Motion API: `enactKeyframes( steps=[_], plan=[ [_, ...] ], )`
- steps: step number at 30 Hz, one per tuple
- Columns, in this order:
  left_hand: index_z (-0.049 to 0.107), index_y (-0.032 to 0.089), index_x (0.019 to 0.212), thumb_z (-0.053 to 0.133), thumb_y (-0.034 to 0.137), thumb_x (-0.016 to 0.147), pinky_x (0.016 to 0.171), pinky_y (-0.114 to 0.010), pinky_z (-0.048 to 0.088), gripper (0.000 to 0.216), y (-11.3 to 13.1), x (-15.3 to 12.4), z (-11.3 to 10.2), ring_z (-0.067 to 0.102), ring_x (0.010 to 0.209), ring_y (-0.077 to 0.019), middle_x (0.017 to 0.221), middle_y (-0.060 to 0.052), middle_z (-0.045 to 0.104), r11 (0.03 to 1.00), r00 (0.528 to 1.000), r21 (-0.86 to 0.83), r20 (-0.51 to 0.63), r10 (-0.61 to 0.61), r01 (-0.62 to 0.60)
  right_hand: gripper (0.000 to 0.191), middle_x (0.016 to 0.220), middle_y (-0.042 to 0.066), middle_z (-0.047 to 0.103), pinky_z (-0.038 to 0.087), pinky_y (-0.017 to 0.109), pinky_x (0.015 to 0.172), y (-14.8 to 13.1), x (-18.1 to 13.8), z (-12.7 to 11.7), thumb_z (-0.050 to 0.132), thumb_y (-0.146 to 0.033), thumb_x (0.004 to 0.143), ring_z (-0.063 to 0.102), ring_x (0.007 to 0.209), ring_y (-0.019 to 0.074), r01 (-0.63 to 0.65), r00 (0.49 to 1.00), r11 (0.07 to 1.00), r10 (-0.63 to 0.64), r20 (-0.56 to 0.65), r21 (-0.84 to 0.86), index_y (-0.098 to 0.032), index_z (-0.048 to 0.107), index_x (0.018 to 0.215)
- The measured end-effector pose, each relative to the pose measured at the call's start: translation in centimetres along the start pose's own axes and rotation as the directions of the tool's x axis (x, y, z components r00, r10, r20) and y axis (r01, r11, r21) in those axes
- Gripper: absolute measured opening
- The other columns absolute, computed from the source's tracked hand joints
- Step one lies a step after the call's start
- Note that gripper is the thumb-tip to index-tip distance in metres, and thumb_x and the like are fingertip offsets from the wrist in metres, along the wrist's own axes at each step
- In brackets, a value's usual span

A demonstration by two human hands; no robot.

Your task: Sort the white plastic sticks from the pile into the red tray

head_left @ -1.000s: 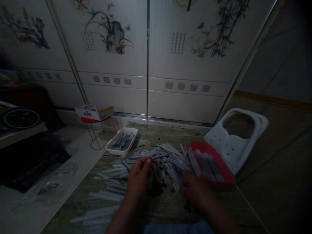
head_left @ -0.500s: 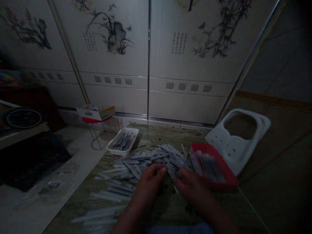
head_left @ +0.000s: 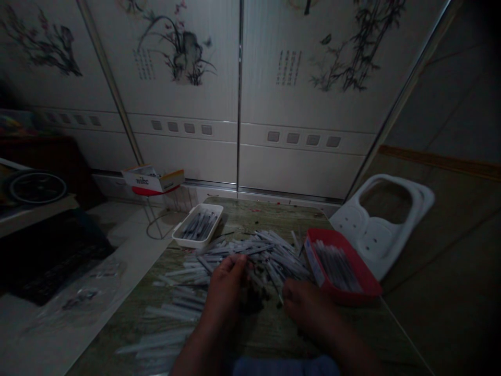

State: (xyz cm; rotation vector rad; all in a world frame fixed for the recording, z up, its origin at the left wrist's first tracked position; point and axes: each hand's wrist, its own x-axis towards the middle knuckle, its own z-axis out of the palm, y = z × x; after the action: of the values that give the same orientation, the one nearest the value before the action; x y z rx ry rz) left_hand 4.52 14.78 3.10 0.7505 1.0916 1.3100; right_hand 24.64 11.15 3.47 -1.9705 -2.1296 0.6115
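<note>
A loose heap of slim, pale pens (head_left: 254, 245) with dark insides covers the middle of the tabletop (head_left: 270, 211). My left hand (head_left: 227, 277) is at the heap's near edge, thumb and fingers pinched together; whatever lies between them is too dark to make out. To its right, my right hand (head_left: 301, 300) is closed, with a thin pen (head_left: 279, 296) at its fingertips. Between the hands lies a small pile of black bits (head_left: 253, 300), perhaps caps. More pens (head_left: 160, 342) are laid in rough rows left of my left forearm.
A white tray (head_left: 213, 230) of pens stands at the back left, a red basket (head_left: 366, 284) of pens at the right. Beyond the basket leans a white folding chair (head_left: 376, 230). An open box (head_left: 146, 181) sits on a red stool near the sliding doors (head_left: 188, 156).
My left hand has moved left, away from my right hand, uncovering the black pile. My right hand has shifted slightly down and stays closed.
</note>
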Motion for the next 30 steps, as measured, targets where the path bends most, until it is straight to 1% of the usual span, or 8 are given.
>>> enactKeyframes(
  steps=[3, 6, 10, 15, 17, 22, 27, 30],
  plan=[
    [0.068, 0.018, 0.084, 0.080, 0.054, 0.074, 0.054, -0.021, 0.038, 0.040, 0.0, 0.3, -0.2, 0.052, 0.055, -0.0098, 0.071, 0.001, 0.066, 1.000, 1.000, -0.005, -0.026, 0.010, -0.011, 0.015, 0.084, 0.002, 0.072, 0.024, 0.027, 0.059, -0.5, -0.3, -0.1, 0.057, -0.012, 0.079, 0.063, 0.075, 0.0168, 0.005, 0.997, 0.996, 0.002, 0.074, -0.094, -0.022, 0.066, 0.086],
    [0.068, 0.018, 0.084, 0.080, 0.055, 0.074, 0.054, -0.021, 0.039, 0.040, -0.1, 0.3, -0.3, 0.053, 0.056, -0.0098, 0.073, 0.001, 0.067, 1.000, 1.000, -0.024, -0.022, -0.007, 0.006, 0.017, 0.089, 0.004, 0.074, 0.027, 0.027, 0.060, -0.7, -0.5, -0.3, 0.057, -0.012, 0.080, 0.066, 0.079, 0.0176, -0.005, 0.996, 0.992, 0.016, 0.090, -0.129, -0.022, 0.068, 0.090],
    [0.069, 0.017, 0.084, 0.081, 0.054, 0.072, 0.055, -0.021, 0.041, 0.041, -0.1, 0.3, -0.3, 0.055, 0.058, -0.0106, 0.075, -0.001, 0.068, 1.000, 0.999, -0.023, -0.039, -0.001, 0.001, 0.016, 0.092, 0.006, 0.076, 0.030, 0.028, 0.063, -1.0, -0.4, -0.2, 0.056, -0.017, 0.085, 0.068, 0.082, 0.0195, -0.028, 0.997, 0.985, 0.041, 0.070, -0.168, -0.021, 0.070, 0.090],
    [0.068, 0.017, 0.083, 0.080, 0.054, 0.074, 0.053, -0.021, 0.038, 0.039, -0.4, 0.4, -0.3, 0.051, 0.054, -0.0093, 0.070, 0.001, 0.065, 0.999, 1.000, -0.054, -0.012, -0.009, 0.009, 0.020, 0.095, 0.012, 0.078, 0.036, 0.030, 0.066, -1.5, 0.0, 0.4, 0.054, -0.024, 0.090, 0.073, 0.088, 0.0251, -0.077, 0.995, 0.974, 0.087, 0.037, -0.213, -0.020, 0.073, 0.091],
    [0.067, 0.018, 0.081, 0.080, 0.053, 0.075, 0.053, -0.021, 0.037, 0.038, -0.5, 0.5, -0.4, 0.050, 0.053, -0.0087, 0.068, 0.002, 0.065, 0.999, 1.000, -0.046, -0.006, -0.006, 0.005, 0.021, 0.096, 0.013, 0.079, 0.039, 0.032, 0.069, -1.6, 0.2, 0.6, 0.054, -0.026, 0.090, 0.073, 0.091, 0.0274, -0.099, 0.994, 0.969, 0.109, 0.033, -0.225, -0.021, 0.075, 0.092],
    [0.069, 0.017, 0.086, 0.079, 0.054, 0.076, 0.053, -0.021, 0.036, 0.039, -0.8, 0.6, -0.5, 0.051, 0.054, -0.0090, 0.072, 0.001, 0.068, 1.000, 1.000, -0.020, 0.013, 0.005, -0.005, 0.021, 0.097, 0.015, 0.079, 0.044, 0.034, 0.074, -1.7, 0.5, 1.1, 0.057, -0.028, 0.088, 0.074, 0.095, 0.0302, -0.144, 0.988, 0.959, 0.154, 0.023, -0.245, -0.020, 0.076, 0.094],
    [0.067, 0.018, 0.082, 0.080, 0.056, 0.073, 0.052, -0.022, 0.037, 0.041, -0.8, 0.6, -0.3, 0.051, 0.051, -0.0093, 0.070, 0.002, 0.067, 1.000, 1.000, -0.002, 0.016, -0.019, 0.019, 0.021, 0.098, 0.016, 0.079, 0.044, 0.034, 0.073, -1.7, 0.7, 1.3, 0.059, -0.028, 0.087, 0.075, 0.095, 0.0309, -0.169, 0.984, 0.954, 0.176, 0.004, -0.247, -0.019, 0.076, 0.094],
    [0.066, 0.018, 0.081, 0.081, 0.055, 0.071, 0.049, -0.021, 0.035, 0.042, -0.9, 0.4, -0.1, 0.049, 0.049, -0.0086, 0.066, 0.002, 0.065, 0.999, 0.998, 0.010, 0.018, -0.053, 0.053, 0.021, 0.096, 0.015, 0.079, 0.042, 0.032, 0.070, -1.8, 0.7, 0.9, 0.057, -0.028, 0.089, 0.075, 0.093, 0.0293, -0.171, 0.985, 0.957, 0.173, -0.011, -0.235, -0.018, 0.075, 0.092]
  ],
)
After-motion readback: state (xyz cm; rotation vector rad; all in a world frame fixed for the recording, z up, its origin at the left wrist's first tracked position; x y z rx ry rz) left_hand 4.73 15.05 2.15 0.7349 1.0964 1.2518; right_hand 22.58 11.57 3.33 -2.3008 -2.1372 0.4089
